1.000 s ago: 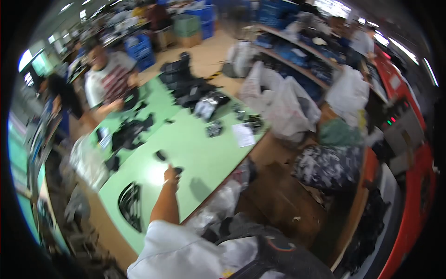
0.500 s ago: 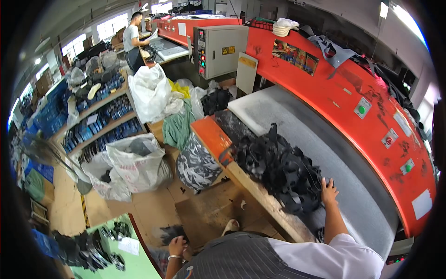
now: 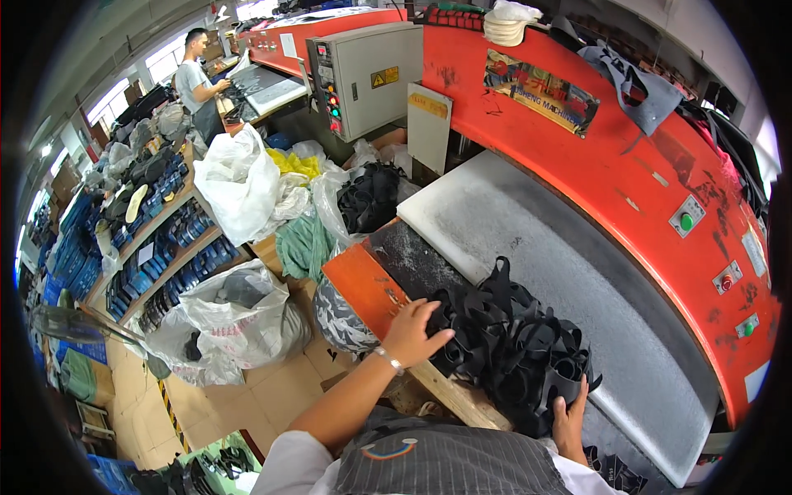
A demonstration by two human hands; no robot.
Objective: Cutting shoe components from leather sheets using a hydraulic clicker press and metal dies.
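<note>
A tangled pile of black cut pieces [image 3: 511, 338], with strap-like loops and cut-outs, lies on the near end of the red machine's bed, beside its wooden edge. My left hand [image 3: 415, 334] is at the pile's left side, fingers spread, with a bracelet on the wrist. At the pile's lower right, my right hand [image 3: 569, 422] rests against the black pieces, thumb and fingers stretched apart; part of it is hidden behind them. A few more flat black pieces [image 3: 615, 472] lie below my right hand.
The red machine [image 3: 610, 165] with green and red buttons curves along the right above a grey-white bed [image 3: 569, 239]. A wooden rail [image 3: 462, 396] edges the near side. White sacks [image 3: 239, 322] and shelves of blue items [image 3: 165, 256] stand left. Another person [image 3: 196, 82] works farther back.
My left hand has come up from low beside my body to the pile's left side. My right hand has moved lower against the pile's right side. The view has shifted.
</note>
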